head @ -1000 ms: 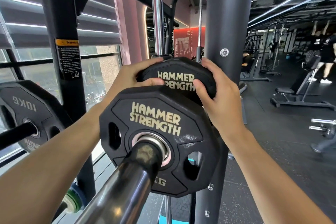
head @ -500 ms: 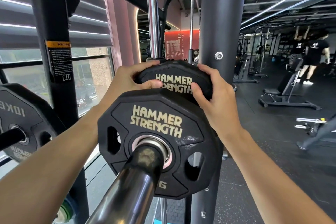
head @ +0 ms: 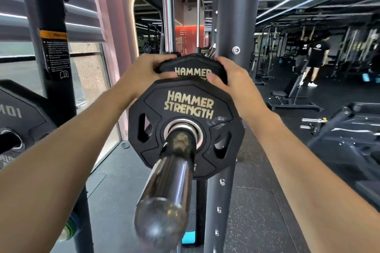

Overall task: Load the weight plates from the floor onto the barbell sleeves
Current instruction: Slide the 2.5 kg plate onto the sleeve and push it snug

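Observation:
A chrome barbell sleeve (head: 172,178) points toward me. Two black "Hammer Strength" plates sit on it. The near plate (head: 186,127) faces me around the sleeve. Behind it the far plate (head: 192,68) shows only its top edge. My left hand (head: 144,72) grips that far plate's upper left rim, thumb on its face. On the upper right rim my right hand (head: 228,80) holds the same plate, thumb between the two plates.
A grey rack upright (head: 236,26) stands just behind the plates, a black post (head: 53,47) with a warning label at left. A 10 kg plate (head: 18,115) hangs on a peg at far left. A bench (head: 292,96) and people stand at right.
The plates and my hands now sit farther out along the sleeve from me, and more bare sleeve shows in front. Both hands keep their grip on the far plate.

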